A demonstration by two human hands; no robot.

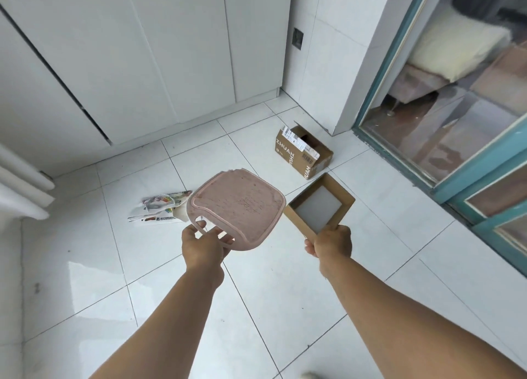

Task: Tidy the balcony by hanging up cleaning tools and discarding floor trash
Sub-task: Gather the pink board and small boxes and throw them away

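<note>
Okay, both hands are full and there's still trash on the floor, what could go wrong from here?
The left hand pinches the pink dustpan only by its handle loop, so it might tip or slip. With the right hand gripping the small cardboard tray, neither is free for the open cardboard box or papers.

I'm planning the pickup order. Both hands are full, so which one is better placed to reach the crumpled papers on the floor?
Left, probably. The crumpled papers lie on the floor tiles ahead and left, beyond the left hand holding the pink board. The right hand, gripping the small cardboard tray, is nearer the open cardboard box.
</note>
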